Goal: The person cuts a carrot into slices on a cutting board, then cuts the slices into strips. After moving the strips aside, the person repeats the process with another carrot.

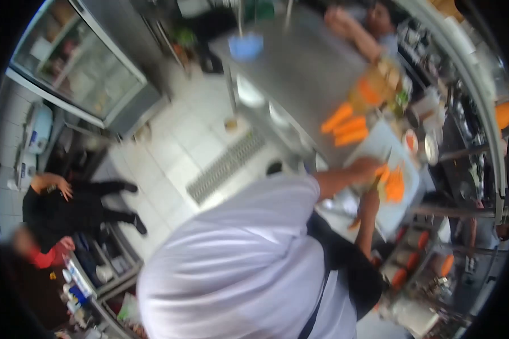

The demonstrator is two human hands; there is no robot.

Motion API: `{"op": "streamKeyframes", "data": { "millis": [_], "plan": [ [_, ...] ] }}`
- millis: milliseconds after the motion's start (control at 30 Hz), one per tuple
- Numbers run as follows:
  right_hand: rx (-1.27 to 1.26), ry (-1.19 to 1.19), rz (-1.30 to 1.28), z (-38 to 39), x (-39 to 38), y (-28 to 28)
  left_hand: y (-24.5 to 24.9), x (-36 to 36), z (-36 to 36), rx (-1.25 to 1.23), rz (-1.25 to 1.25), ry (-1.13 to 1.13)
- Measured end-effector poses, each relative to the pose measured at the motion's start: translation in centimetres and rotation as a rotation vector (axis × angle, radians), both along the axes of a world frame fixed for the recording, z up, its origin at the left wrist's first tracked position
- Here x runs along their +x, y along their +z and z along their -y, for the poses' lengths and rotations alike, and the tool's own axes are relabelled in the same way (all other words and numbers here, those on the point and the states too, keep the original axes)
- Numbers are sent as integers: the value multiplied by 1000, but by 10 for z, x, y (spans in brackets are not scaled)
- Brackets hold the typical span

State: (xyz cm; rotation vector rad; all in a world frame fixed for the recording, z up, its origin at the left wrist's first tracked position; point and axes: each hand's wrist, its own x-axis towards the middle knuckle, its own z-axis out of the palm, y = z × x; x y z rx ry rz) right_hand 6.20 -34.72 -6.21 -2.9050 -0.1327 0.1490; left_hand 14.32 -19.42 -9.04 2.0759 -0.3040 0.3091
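A pale cutting board lies at the right end of a steel counter, with a heap of cut orange pieces that look like carrot. My left hand is closed at the heap's left edge, with an orange piece at its fingertips. Close below it my right hand is wrapped round what looks like a knife; its thin blade is blurred and points toward the left hand. Several long peeled carrots lie on the counter beside the board.
A container with orange contents stands past the carrots. Across the steel counter are a co-worker's forearms; a blue item sits at its far end. Another person in black stands at the left, near a glass-door fridge.
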Motion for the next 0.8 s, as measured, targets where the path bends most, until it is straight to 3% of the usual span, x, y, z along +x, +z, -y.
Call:
{"op": "streamKeyframes", "data": {
  "millis": [33,167,200,267,633,733,767,800],
  "plan": [
    [13,-22,-17,3,5,2,19,-25,-6,-46,-10,17],
    [40,97,94,14,19,-7,4,-37,-10,16,282,231],
    [79,16,-18,6,20,-6,-5,-37,-12,7,264,238],
    [140,-172,-228,-33,5,47,-1,-38,-8,-24,237,236],
    [108,-118,-143,-4,15,16,4,-43,-5,56,283,275],
    [121,-155,-159,-4,15,14,23,-51,-14,65,177,205],
    [165,-86,-133,-1,14,13,-21,-33,8,97,321,323],
    [196,-55,-89,5,16,5,-6,-33,3,9,236,244]
  ]
}}
